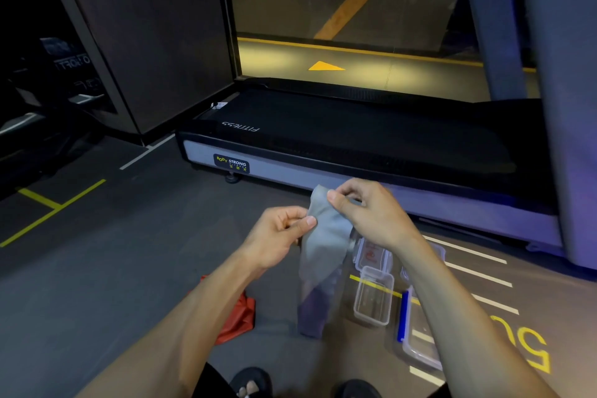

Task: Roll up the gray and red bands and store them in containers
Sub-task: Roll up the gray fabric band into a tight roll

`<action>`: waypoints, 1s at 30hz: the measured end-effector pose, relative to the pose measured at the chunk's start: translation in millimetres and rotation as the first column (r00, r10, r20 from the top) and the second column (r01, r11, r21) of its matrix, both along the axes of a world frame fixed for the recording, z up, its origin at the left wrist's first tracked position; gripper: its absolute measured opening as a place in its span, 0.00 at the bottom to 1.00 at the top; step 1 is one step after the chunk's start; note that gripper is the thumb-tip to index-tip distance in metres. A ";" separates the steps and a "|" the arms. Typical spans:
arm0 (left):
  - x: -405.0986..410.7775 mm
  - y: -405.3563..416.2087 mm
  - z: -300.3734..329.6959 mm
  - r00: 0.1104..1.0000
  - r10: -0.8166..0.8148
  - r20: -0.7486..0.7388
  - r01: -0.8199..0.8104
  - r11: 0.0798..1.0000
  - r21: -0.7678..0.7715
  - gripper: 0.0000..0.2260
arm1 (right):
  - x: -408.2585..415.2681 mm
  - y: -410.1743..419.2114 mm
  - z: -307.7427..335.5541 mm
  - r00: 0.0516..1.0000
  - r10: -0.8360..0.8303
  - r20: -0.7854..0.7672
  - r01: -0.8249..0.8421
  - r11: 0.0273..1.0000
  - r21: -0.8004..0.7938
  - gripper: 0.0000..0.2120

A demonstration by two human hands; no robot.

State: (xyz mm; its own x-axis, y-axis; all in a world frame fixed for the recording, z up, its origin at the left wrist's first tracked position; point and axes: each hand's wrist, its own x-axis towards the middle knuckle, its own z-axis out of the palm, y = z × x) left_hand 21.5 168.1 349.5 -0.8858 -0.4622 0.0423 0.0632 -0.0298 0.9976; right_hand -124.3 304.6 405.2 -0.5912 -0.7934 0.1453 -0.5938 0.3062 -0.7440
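I pinch the gray band's (323, 236) top edge with my left hand (277, 233) and right hand (368, 210), letting it hang straight for rolling.

Gray band (323, 242) hanging unrolled; red band (237, 317) on floor

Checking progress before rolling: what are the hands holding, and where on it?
Both hands pinch the gray band near its top end: left hand on its left edge, right hand at the top.
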 end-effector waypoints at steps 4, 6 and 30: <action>-1.3 1.0 1.8 1.000 0.011 -0.014 -0.011 1.000 -0.009 0.07 | 9.1 -0.8 6.0 0.999 0.011 -0.034 -0.008 0.996 0.087 0.18; -1.9 2.7 4.2 1.000 0.007 -0.027 -0.007 1.000 -0.011 0.11 | 12.7 -0.7 8.9 0.998 0.017 -0.054 -0.010 0.992 0.128 0.22; -2.9 0.4 2.1 0.997 0.043 -0.064 -0.034 0.991 0.132 0.19 | 10.6 0.1 4.3 0.992 0.017 0.125 -0.022 0.999 0.039 0.17</action>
